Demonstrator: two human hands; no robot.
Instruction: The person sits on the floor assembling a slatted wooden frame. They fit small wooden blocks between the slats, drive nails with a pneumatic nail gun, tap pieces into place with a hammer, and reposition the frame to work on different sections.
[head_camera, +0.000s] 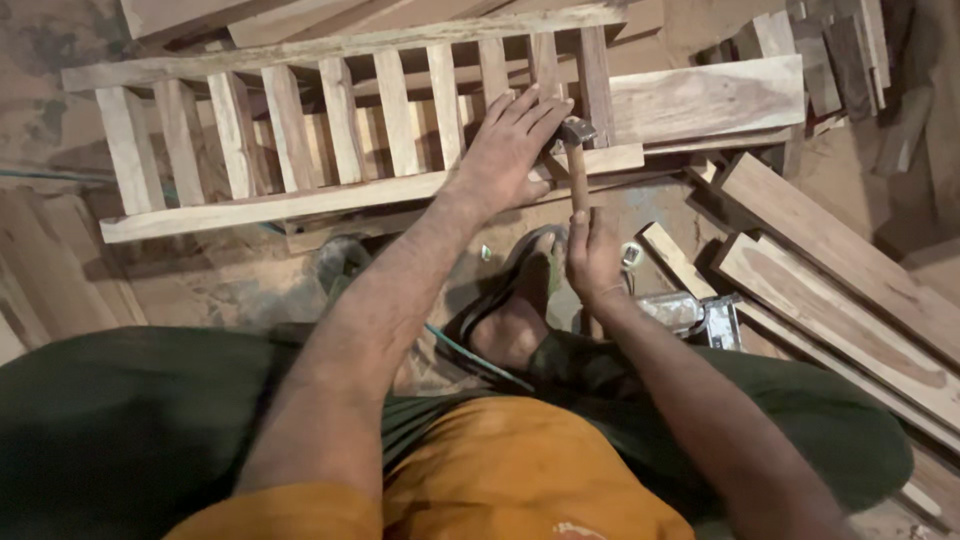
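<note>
1. The left hand (508, 150) lies flat and released, palm down, on the slatted wooden frame (340, 130), fingers spread and pointing toward 1 o'clock. It presses where the near rail meets the slats at the frame's right end.
2. The left forearm runs straight from the lap at 7 o'clock up to the wrist, elbow nearly extended.
3. The right hand (593, 255) is clenched round the wooden handle of a hammer (577, 160), gripping low on the shaft, thumb side up.
4. The hammer stands almost upright in the view, its metal head at 12 o'clock from the right hand, just beside the left fingertips and at the frame's near rail.
5. The right forearm comes in from 5 o'clock, bent at the elbow, wrist held close to the body.
6. The frame lies on the floor, spanning from 9 o'clock to the centre at the top of the view.
7. A bare foot in a sandal (515, 310) rests below the hands.
8. Loose wooden planks (830, 270) lie at 3 o'clock, with a small metal tin (700, 315) near the right wrist.
</note>
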